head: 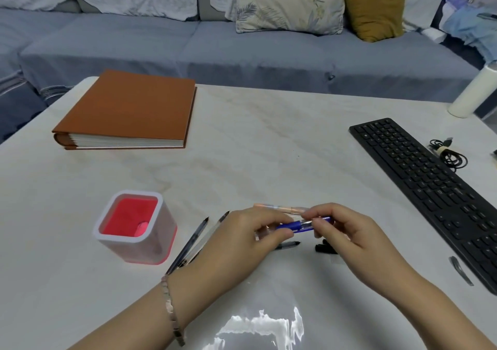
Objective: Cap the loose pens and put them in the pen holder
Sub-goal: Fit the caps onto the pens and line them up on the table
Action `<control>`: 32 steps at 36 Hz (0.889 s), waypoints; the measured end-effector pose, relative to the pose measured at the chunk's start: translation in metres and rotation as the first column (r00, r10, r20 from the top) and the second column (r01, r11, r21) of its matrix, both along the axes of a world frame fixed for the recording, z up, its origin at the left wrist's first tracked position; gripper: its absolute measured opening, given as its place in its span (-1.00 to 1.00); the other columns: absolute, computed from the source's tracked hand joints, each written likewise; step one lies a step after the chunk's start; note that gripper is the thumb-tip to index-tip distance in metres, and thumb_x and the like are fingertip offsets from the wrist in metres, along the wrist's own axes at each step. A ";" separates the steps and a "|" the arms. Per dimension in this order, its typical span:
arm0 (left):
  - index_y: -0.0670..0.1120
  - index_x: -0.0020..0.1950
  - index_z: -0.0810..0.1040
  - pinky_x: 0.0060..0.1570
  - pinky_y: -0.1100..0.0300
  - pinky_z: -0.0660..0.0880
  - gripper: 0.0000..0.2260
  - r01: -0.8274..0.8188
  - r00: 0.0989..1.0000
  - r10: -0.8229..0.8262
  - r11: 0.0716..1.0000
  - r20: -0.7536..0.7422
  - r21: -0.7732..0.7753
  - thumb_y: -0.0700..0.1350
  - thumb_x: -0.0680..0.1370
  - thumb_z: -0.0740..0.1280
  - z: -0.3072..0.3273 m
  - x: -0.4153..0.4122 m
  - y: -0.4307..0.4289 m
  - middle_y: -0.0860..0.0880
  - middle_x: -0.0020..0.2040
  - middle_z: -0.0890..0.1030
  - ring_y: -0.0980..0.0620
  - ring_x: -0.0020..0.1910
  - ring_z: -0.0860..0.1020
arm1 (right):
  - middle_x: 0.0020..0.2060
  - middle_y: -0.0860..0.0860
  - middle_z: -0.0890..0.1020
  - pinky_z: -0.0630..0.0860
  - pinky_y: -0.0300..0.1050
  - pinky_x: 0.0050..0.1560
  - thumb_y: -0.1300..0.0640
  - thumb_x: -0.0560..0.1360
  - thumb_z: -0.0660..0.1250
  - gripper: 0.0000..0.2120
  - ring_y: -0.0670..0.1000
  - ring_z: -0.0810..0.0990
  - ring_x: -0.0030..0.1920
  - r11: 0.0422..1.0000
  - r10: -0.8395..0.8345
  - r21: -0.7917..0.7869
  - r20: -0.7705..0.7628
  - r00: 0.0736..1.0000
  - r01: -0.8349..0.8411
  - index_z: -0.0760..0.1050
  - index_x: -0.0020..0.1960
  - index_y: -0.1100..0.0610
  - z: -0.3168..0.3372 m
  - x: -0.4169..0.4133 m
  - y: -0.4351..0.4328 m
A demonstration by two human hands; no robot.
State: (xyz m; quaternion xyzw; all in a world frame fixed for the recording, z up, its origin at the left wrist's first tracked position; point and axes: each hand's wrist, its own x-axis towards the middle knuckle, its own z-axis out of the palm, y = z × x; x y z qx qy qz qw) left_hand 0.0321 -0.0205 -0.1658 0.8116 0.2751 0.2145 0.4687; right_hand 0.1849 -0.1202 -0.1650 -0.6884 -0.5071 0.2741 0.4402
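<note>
Blue pen (301, 226): held level between both hands, above the surface (269, 148).
Left hand (242, 242) fingers: pinching the barrel.
Right hand (347, 231) fingers: pinching the cap end; push straight along the barrel.
Pen holder (134, 226): left of the fingers, apparently empty.
Black cap (325, 247): under right fingers.

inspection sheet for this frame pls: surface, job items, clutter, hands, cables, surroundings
Surface: pale marble-look table, glare at near edge.
Job's things: blue pen held in both hands; two uncapped pens beside the red pen holder; black cap loose; peach pen behind the hands.
Clutter: brown album, keyboard, white bottle.
Hands: left hand and right hand both gripping the blue pen.
Cables: coiled black cable.
Surroundings: grey sofa, cushions.
</note>
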 end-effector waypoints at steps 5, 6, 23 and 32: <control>-0.02 -0.06 0.66 -0.23 0.52 0.35 -0.88 0.012 1.000 -0.011 1.000 -0.005 0.020 -0.14 0.44 0.38 -0.010 -0.002 -0.004 0.19 -0.30 0.63 0.27 -0.19 0.53 | -0.21 -0.32 0.63 0.57 -0.16 -0.13 -0.14 0.32 0.24 -0.81 -0.12 0.60 -0.22 0.999 0.027 0.046 0.034 0.999 -0.029 0.54 -0.11 -0.17 -0.011 -0.002 -0.004; -0.02 -0.07 0.66 -0.24 0.52 0.36 -0.88 0.013 1.000 -0.013 1.000 0.003 -0.012 -0.14 0.43 0.38 -0.014 -0.001 -0.006 0.21 -0.35 0.62 0.28 -0.23 0.55 | -0.19 -0.32 0.62 0.54 -0.27 -0.17 -0.16 0.29 0.20 -0.78 -0.14 0.61 -0.22 0.997 0.032 0.069 0.060 0.998 -0.036 0.53 -0.12 -0.19 -0.014 -0.002 -0.005; -0.09 -0.15 0.57 -0.14 0.15 0.41 -0.91 -0.302 0.866 0.367 0.925 -0.340 0.232 -0.13 0.47 0.28 -0.058 -0.026 0.038 -0.02 -0.17 0.61 -0.02 -0.11 0.53 | -0.25 -0.24 0.47 0.32 -0.45 -0.09 0.17 0.50 0.24 -0.88 -0.13 0.42 -0.14 0.991 -0.104 -0.026 0.452 0.886 0.130 0.54 -0.04 0.06 -0.057 0.035 0.002; -0.08 -0.08 0.53 -0.13 0.10 0.46 -0.89 -0.204 0.705 0.387 0.913 -0.594 0.353 -0.08 0.47 0.27 -0.081 -0.043 0.047 -0.07 -0.03 0.57 -0.11 0.01 0.52 | -0.11 0.08 0.55 0.23 -0.26 -0.08 0.20 0.49 0.25 -0.84 0.08 0.42 0.03 0.946 -0.131 -0.219 0.419 0.899 0.240 0.57 0.01 0.14 -0.085 0.042 0.034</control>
